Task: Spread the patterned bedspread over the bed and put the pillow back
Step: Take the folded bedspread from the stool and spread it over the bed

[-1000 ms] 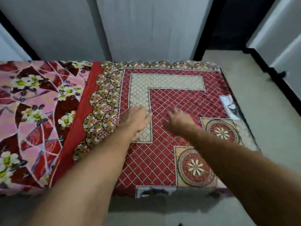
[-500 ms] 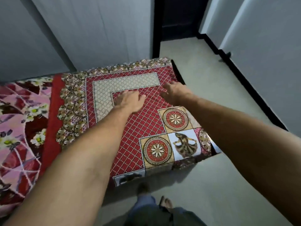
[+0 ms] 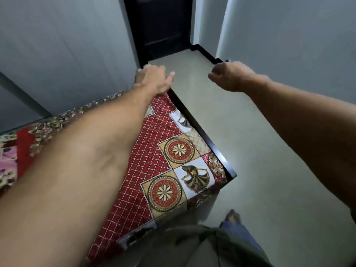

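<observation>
The red patterned bedspread, with a diamond grid, round flower medallions and animal panels, lies flat over the right end of the bed. My left hand hovers at the bed's far right corner with the thumb out and the fingers bent down and away; it shows no grip on the cloth. Out to the right, my right hand hangs in the air above the floor, fingers loosely curled and holding nothing. My left forearm hides much of the bedspread's middle. No pillow is in view.
A pink floral sheet shows at the far left of the bed. The dark bed frame edge runs along the right side beside pale floor. Grey walls stand behind, with a dark doorway ahead. My leg and foot are at the bottom.
Both hands have lifted off the bedspread and moved away over the bed's far right corner and the floor. The view has swung right toward the doorway.
</observation>
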`<state>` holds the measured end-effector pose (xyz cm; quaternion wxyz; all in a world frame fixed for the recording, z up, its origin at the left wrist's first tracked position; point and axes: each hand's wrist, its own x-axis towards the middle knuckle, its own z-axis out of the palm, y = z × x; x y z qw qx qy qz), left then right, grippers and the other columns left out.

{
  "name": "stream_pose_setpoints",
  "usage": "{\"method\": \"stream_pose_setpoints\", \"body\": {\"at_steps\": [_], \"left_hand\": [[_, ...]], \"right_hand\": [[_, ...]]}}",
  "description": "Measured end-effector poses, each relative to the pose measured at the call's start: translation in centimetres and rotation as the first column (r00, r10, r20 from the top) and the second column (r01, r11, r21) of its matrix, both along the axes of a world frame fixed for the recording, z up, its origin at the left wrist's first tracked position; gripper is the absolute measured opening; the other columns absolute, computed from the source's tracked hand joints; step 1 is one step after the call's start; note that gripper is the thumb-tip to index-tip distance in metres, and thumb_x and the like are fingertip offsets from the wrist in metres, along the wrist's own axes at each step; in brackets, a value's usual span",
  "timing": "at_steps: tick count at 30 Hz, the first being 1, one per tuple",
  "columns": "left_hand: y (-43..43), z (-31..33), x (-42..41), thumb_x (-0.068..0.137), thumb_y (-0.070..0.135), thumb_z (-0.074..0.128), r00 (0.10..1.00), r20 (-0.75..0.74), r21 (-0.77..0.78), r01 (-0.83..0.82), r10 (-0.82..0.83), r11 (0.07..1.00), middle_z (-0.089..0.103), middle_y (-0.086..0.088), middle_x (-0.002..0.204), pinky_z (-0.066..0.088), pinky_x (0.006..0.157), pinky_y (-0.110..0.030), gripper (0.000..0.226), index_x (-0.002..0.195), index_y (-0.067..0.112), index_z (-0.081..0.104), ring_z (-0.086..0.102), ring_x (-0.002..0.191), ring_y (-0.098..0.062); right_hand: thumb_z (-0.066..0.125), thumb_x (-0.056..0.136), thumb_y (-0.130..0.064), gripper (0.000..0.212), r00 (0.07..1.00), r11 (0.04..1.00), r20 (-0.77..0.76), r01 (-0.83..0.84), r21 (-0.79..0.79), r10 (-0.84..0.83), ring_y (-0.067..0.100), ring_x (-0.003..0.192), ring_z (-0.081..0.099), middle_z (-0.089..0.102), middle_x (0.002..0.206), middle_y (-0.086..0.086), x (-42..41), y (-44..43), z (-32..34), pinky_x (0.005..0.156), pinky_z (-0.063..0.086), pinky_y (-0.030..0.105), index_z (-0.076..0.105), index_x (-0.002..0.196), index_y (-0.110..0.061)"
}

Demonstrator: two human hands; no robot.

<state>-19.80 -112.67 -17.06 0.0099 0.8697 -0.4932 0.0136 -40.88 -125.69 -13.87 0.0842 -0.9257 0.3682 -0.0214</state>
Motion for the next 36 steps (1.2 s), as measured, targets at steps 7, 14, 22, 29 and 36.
{"method": "stream_pose_setpoints", "body": {"at_steps": [7,14,22,29,36], "left_hand": [[-9.0,1.1,-7.3,0.101,0.059,0.027,0.998,0.040,0.090,-0.046,0.043,0.995,0.060,-0.016,0.127,0.040,0.099,-0.047,0.061,0.128,0.013,0.056,0.052,0.120,-0.031],[-14.8,-0.6,-10.1,0.100,0.061,0.026,0.972,-0.008,0.202,-0.229,0.235,0.952,0.061,-0.015,0.126,0.041,0.100,-0.047,0.062,0.126,0.014,0.057,0.053,0.119,-0.033],[-20.6,-2.8,-13.1,0.100,0.058,0.029,0.967,-0.014,0.225,-0.245,0.255,0.943,0.056,-0.016,0.133,0.038,0.105,-0.048,0.059,0.130,0.014,0.055,0.046,0.128,-0.032],[-25.5,-4.5,-7.8,0.101,0.060,0.027,0.900,-0.056,0.205,-0.413,0.432,0.888,0.055,-0.016,0.135,0.038,0.105,-0.049,0.062,0.132,0.013,0.053,0.047,0.128,-0.033],[-28.6,-5.9,-0.7,0.102,0.060,0.029,0.735,-0.175,0.217,-0.620,0.655,0.754,0.046,-0.018,0.148,0.035,0.111,-0.050,0.064,0.143,0.014,0.047,0.043,0.136,-0.034]], "right_hand": [[0.045,0.100,-0.049,0.038,0.996,0.995,-0.031,-0.079,0.068,0.081,0.030,0.093,0.054,0.061,0.097,0.008,-7.7,-10.9,1.5,0.082,0.042,0.034,0.068,0.112,-0.020],[0.048,0.101,-0.048,0.041,0.995,0.984,0.050,-0.093,0.151,0.086,0.034,0.114,0.059,0.067,0.124,0.009,-12.1,-20.2,2.7,0.092,0.046,0.037,0.069,0.120,-0.019],[0.053,0.099,-0.043,0.034,0.970,0.948,-0.005,-0.234,0.217,0.241,0.031,0.112,0.061,0.069,0.120,0.008,-9.3,-25.4,-1.2,0.096,0.048,0.036,0.070,0.119,-0.022],[0.052,0.098,-0.044,0.036,0.897,0.880,-0.019,-0.430,0.204,0.442,0.031,0.109,0.062,0.070,0.118,0.007,0.8,-30.0,-3.6,0.092,0.051,0.038,0.069,0.120,-0.021],[0.048,0.097,-0.044,0.037,0.776,0.770,-0.054,-0.612,0.180,0.629,0.036,0.106,0.061,0.070,0.114,0.013,13.5,-35.6,-4.9,0.089,0.053,0.043,0.069,0.113,-0.018]]}}
